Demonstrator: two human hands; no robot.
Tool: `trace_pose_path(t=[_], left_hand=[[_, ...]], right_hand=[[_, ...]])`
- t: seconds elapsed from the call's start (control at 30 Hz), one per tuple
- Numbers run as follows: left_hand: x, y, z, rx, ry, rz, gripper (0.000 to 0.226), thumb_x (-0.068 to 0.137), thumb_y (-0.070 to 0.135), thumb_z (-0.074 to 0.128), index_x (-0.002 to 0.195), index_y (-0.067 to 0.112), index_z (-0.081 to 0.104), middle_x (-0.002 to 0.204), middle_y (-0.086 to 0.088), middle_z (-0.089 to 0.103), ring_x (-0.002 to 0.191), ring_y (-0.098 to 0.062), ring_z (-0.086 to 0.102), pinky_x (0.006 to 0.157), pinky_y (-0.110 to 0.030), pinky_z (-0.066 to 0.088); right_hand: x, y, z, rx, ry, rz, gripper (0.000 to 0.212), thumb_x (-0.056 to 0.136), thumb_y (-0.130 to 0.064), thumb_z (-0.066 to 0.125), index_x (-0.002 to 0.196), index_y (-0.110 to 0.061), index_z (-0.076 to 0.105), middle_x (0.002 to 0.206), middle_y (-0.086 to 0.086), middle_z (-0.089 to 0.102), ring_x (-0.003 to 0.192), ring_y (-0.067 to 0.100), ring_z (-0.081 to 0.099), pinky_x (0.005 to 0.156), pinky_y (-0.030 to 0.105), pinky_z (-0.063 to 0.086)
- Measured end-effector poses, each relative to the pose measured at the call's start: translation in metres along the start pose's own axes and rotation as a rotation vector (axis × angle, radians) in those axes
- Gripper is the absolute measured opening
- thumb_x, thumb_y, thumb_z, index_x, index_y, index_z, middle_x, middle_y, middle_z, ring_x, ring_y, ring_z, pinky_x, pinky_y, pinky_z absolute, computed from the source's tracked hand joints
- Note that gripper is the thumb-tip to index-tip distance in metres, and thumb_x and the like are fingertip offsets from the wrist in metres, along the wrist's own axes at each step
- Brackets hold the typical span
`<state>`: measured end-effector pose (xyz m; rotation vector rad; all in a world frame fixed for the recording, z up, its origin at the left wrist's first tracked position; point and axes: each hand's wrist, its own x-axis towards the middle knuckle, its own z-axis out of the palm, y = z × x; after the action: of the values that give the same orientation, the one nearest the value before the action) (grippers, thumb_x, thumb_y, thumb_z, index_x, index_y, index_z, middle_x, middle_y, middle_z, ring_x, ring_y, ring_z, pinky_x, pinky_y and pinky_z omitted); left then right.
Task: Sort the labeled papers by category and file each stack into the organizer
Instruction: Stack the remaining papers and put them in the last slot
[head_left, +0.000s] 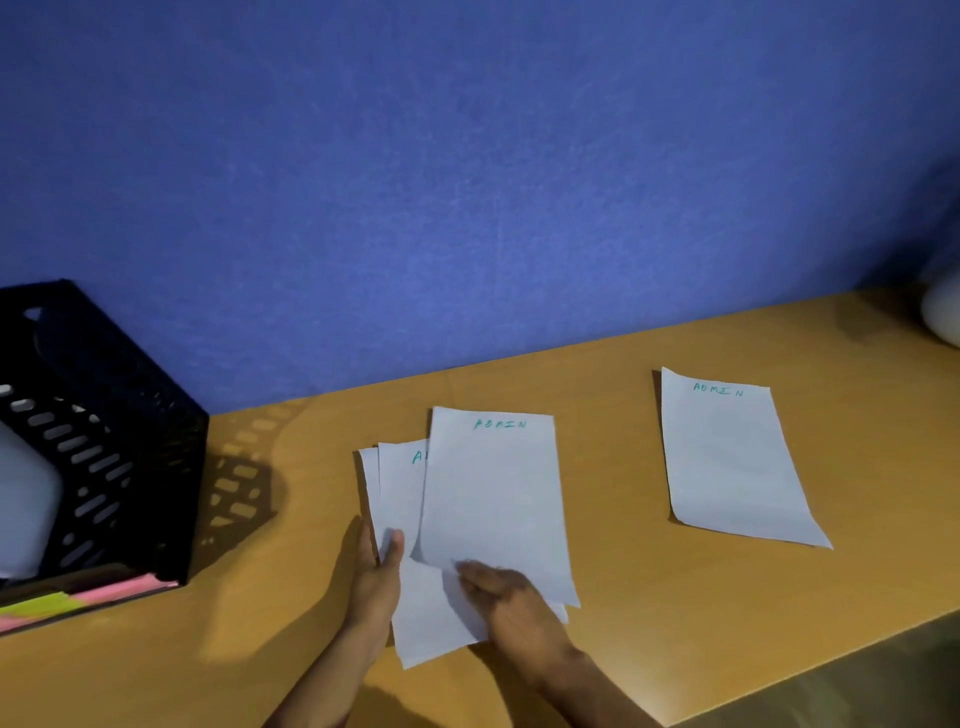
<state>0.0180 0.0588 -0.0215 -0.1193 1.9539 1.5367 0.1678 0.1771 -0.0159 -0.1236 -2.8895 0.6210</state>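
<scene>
White fanned papers (415, 499) pinched in left hand (376, 577), right hand (506, 592) gripping top ADMIN sheet (493, 499), wooden desk (649, 597)

A wooden desk (649, 597) is seen in front of a blue wall (467, 182). A small stack of white papers (415, 613) is held at its left edge by the left hand (376, 571), with the thumb laid on top. One top sheet (493, 499), marked "ADMIN" in green, is pinched at its bottom edge by the right hand (511, 597) and is fanned out to the right of the stack. Another "ADMIN" sheet (732, 457) is laid flat on the desk, well apart to the right. A black organizer (104, 441) with slots in its sides is seen at the left. Pink and yellow papers (78, 597) are seen at its bottom.
</scene>
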Motion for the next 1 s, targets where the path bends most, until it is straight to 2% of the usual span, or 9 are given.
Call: trace_pose_path(t=[0.1, 0.2, 0.27, 0.4, 0.5, 0.57, 0.67, 0.73, 1.0], left_hand=[[0.004, -0.006, 0.003, -0.006, 0.003, -0.012, 0.061, 0.093, 0.043, 0.057, 0.146, 0.023, 0.033, 0.138, -0.005, 0.053, 0.116, -0.028, 0.057, 0.090, -0.043, 0.052], [0.004, -0.012, 0.007, 0.031, -0.055, 0.032, 0.058, 0.086, 0.015, 0.072, 0.136, 0.016, 0.045, 0.127, -0.007, 0.062, 0.112, -0.027, 0.061, 0.094, -0.048, 0.052], [0.003, -0.014, 0.009, 0.076, -0.066, 0.037, 0.058, 0.082, 0.000, 0.072, 0.132, 0.013, 0.047, 0.122, -0.010, 0.064, 0.112, -0.031, 0.062, 0.094, -0.049, 0.052], [0.000, -0.015, 0.017, 0.078, -0.075, 0.037, 0.057, 0.084, -0.008, 0.066, 0.133, 0.012, 0.046, 0.121, -0.008, 0.064, 0.111, -0.030, 0.061, 0.095, -0.046, 0.051], [-0.002, -0.014, 0.020, 0.120, -0.083, 0.049, 0.056, 0.085, -0.004, 0.067, 0.133, 0.016, 0.046, 0.118, -0.003, 0.063, 0.110, -0.025, 0.061, 0.093, -0.041, 0.051], [-0.003, -0.013, 0.022, 0.137, -0.089, 0.048, 0.055, 0.086, -0.003, 0.066, 0.133, 0.017, 0.045, 0.119, -0.002, 0.063, 0.110, -0.025, 0.060, 0.093, -0.041, 0.051], [-0.004, -0.014, 0.025, 0.166, -0.098, 0.048, 0.054, 0.087, -0.002, 0.066, 0.133, 0.020, 0.046, 0.118, -0.001, 0.062, 0.110, -0.024, 0.059, 0.091, -0.039, 0.051], [-0.005, -0.015, 0.026, 0.182, -0.101, 0.044, 0.055, 0.087, -0.001, 0.065, 0.133, 0.020, 0.046, 0.119, -0.001, 0.062, 0.111, -0.024, 0.059, 0.091, -0.039, 0.051], [-0.010, -0.013, 0.030, 0.188, -0.076, 0.043, 0.051, 0.087, -0.002, 0.064, 0.131, 0.018, 0.048, 0.117, -0.002, 0.063, 0.111, -0.026, 0.059, 0.089, -0.037, 0.050]], right_hand=[[-0.007, -0.012, 0.009, -0.096, -0.064, -0.092, 0.043, 0.067, -0.012, 0.074, 0.110, -0.013, 0.070, 0.121, 0.001, 0.069, 0.101, 0.011, 0.070, 0.079, 0.028, 0.059], [-0.009, -0.007, 0.008, -0.020, -0.108, -0.098, 0.024, 0.090, -0.012, 0.061, 0.113, -0.007, 0.066, 0.132, 0.009, 0.061, 0.120, 0.019, 0.059, 0.094, 0.040, 0.052], [-0.009, 0.001, 0.000, 0.131, -0.073, -0.093, 0.021, 0.100, -0.018, 0.051, 0.102, -0.008, 0.069, 0.129, 0.009, 0.063, 0.125, 0.014, 0.053, 0.097, 0.036, 0.046], [-0.025, 0.037, -0.024, 0.337, 0.218, 0.117, 0.019, 0.094, -0.027, 0.063, 0.083, -0.015, 0.073, 0.113, 0.005, 0.073, 0.123, 0.000, 0.054, 0.099, 0.020, 0.043], [-0.046, 0.082, -0.039, 0.007, 0.304, 0.315, 0.008, 0.083, -0.016, 0.071, 0.081, -0.009, 0.073, 0.107, 0.012, 0.074, 0.106, 0.027, 0.067, 0.087, 0.035, 0.053], [-0.063, 0.113, -0.051, -0.179, 0.202, 0.507, 0.016, 0.081, -0.016, 0.073, 0.097, -0.011, 0.074, 0.119, 0.015, 0.069, 0.115, 0.037, 0.061, 0.093, 0.044, 0.049], [-0.090, 0.148, -0.059, -0.311, -0.001, 0.887, 0.034, 0.097, -0.036, 0.054, 0.127, -0.025, 0.062, 0.155, 0.011, 0.038, 0.147, 0.033, 0.022, 0.115, 0.050, 0.021], [-0.105, 0.163, -0.059, -0.298, -0.057, 0.992, 0.037, 0.101, -0.044, 0.040, 0.130, -0.028, 0.057, 0.162, 0.008, 0.022, 0.151, 0.029, 0.003, 0.118, 0.053, 0.007], [-0.102, 0.173, -0.063, -0.185, -0.088, 1.041, 0.054, 0.101, -0.051, 0.034, 0.138, -0.015, 0.051, 0.162, 0.002, 0.022, 0.151, 0.019, 0.007, 0.119, 0.051, 0.009]])
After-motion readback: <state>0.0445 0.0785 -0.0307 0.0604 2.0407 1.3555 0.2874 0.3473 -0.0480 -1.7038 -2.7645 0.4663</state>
